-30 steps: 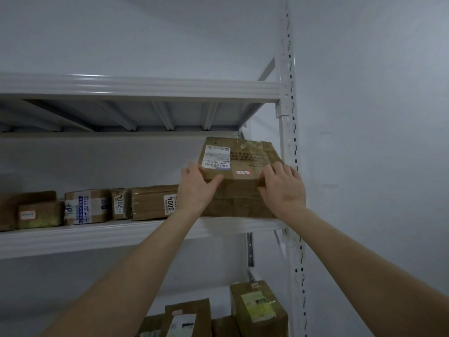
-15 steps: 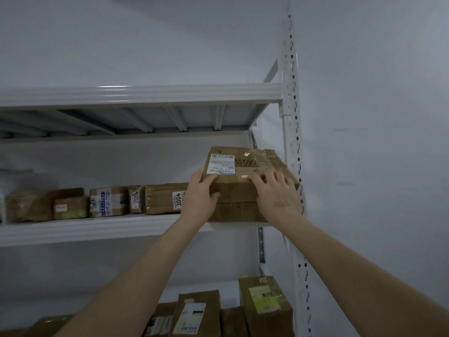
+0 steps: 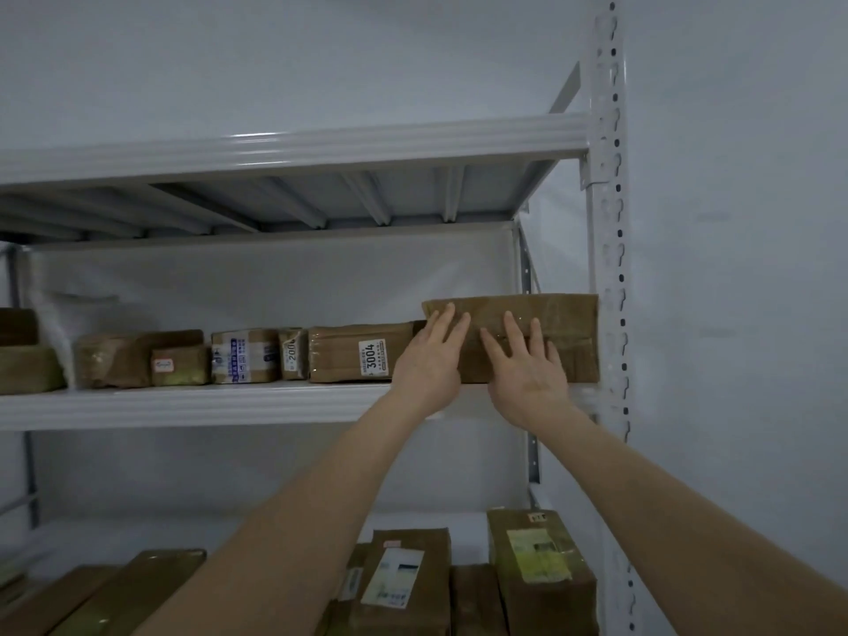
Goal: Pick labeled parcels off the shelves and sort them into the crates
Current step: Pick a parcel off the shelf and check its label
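Both left hand (image 3: 429, 362) and right hand (image 3: 527, 376) lay spread fingers (image 3: 512, 330) flat against the parcel (image 3: 566, 330) on the shelf (image 3: 183, 406)

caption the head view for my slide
Left hand and right hand flat against a brown cardboard parcel on a white shelf
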